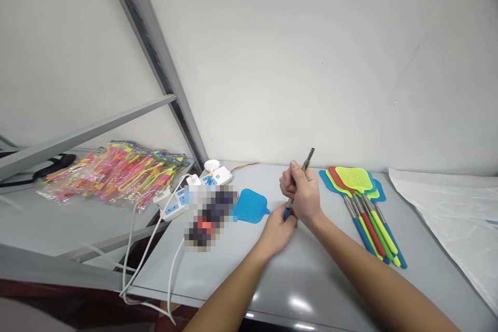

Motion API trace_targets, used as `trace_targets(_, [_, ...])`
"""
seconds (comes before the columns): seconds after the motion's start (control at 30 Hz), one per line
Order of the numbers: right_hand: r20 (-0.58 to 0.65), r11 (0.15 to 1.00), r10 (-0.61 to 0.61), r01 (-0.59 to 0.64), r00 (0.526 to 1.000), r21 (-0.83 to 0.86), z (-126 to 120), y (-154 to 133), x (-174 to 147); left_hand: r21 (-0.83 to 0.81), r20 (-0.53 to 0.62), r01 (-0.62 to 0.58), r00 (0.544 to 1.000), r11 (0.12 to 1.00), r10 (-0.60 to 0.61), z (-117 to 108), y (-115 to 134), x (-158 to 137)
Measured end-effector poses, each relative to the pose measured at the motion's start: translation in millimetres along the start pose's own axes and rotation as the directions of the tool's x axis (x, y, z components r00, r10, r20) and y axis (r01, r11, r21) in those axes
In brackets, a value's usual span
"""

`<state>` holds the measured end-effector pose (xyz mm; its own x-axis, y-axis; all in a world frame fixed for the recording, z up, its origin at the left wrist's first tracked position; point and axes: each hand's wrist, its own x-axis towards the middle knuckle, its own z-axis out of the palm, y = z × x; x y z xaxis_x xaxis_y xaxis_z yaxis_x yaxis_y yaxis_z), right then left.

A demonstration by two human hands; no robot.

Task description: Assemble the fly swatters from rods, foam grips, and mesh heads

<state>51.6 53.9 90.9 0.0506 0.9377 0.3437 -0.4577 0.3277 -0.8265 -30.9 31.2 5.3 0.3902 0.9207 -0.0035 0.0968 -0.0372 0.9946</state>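
My left hand (pixel 278 231) is closed around the blue grip of a telescopic fly swatter handle (pixel 308 160). Higher up, my right hand (pixel 305 192) wraps round the metal rod of the same handle. The handle is tilted, and the bare dark end of the rod sticks out above my right fist. A blue perforated fly swatter head (pixel 252 206) lies flat on the table (pixel 233 275) to the left of my hands, its short neck pointing toward my left hand.
On the right lies a pile of colourful fly swatters (pixel 365 212), beside a white plastic sheet (pixel 447 218). Power strips (pixel 175 207) with white cables and a pixelated object (pixel 212 218) occupy the left. Bagged pink and yellow items (pixel 124 171) sit beyond a metal frame post (pixel 155 57).
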Motion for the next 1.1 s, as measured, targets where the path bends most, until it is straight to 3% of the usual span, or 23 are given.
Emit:
trace_targets(0.47, [0.084, 0.994, 0.075, -0.068, 0.994, -0.085, -4, 10, 1, -0.010, 0.015, 0.034, 0.999, 0.999, -0.034, -1, 3, -1])
trace_targets(0.77, [0.170, 0.905, 0.227, -0.143, 0.959, -0.401, -2, 4, -4, -0.012, 0.005, 0.065, 0.998, 0.998, -0.065, -5, 3, 1])
trace_targets(0.93, [0.065, 0.941, 0.197, -0.170, 0.978, -0.293, 6, -14, 2, -0.013, 0.009, 0.066, 0.998, 0.998, -0.066, -4, 6, 1])
trace_targets(1.1, [0.090, 0.956, 0.231, -0.209, 0.969, -0.206, 11, -8, 3, -0.013, -0.005, 0.052, 0.999, 0.999, -0.052, -4, 6, -2])
